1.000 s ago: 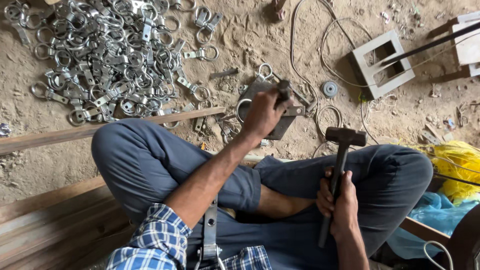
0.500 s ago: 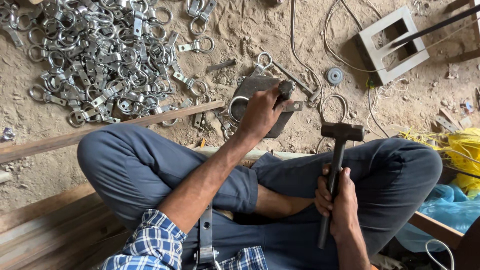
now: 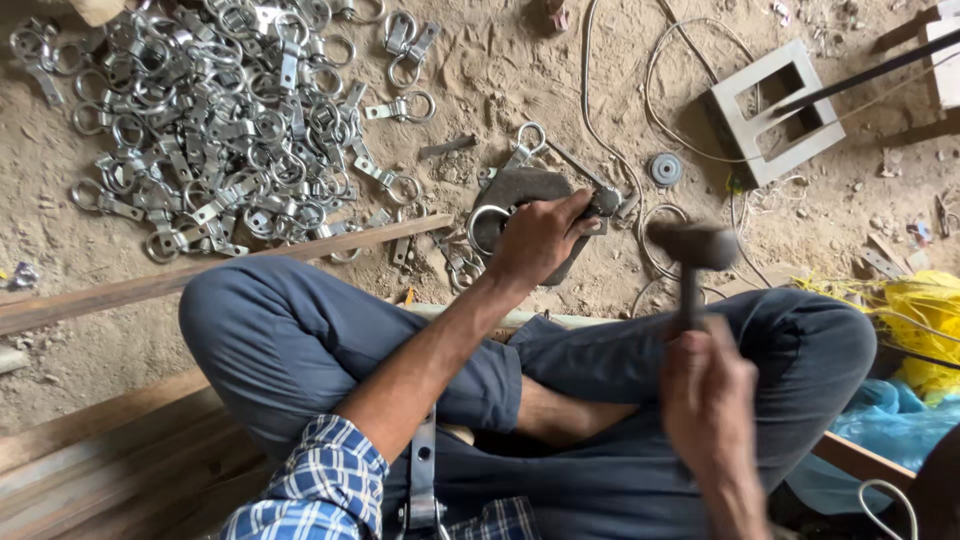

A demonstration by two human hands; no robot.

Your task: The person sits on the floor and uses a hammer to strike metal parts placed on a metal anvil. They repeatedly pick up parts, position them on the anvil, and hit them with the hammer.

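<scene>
Sandy ground (image 3: 520, 60) — left hand (image 3: 540, 235) pinches a small grey metal fitting (image 3: 603, 202) on a dark iron block (image 3: 520, 190); right hand (image 3: 708, 395), clenched, grips a blurred black-headed hammer (image 3: 692, 248).

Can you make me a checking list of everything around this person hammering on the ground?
Surface: sandy dirt floor, with wooden planks at lower left.
Job's things: hammer, blurred; dark metal block with a ring fitting on it.
Clutter: big pile of shiny ring fittings, a wooden strip, small metal disc, square white frame, yellow stuff and blue plastic at right.
Hands: left hand presses on the block; right hand grips the hammer handle.
Cables: thin wires loop across the dirt.
Surroundings: the person's crossed legs in blue trousers.
</scene>
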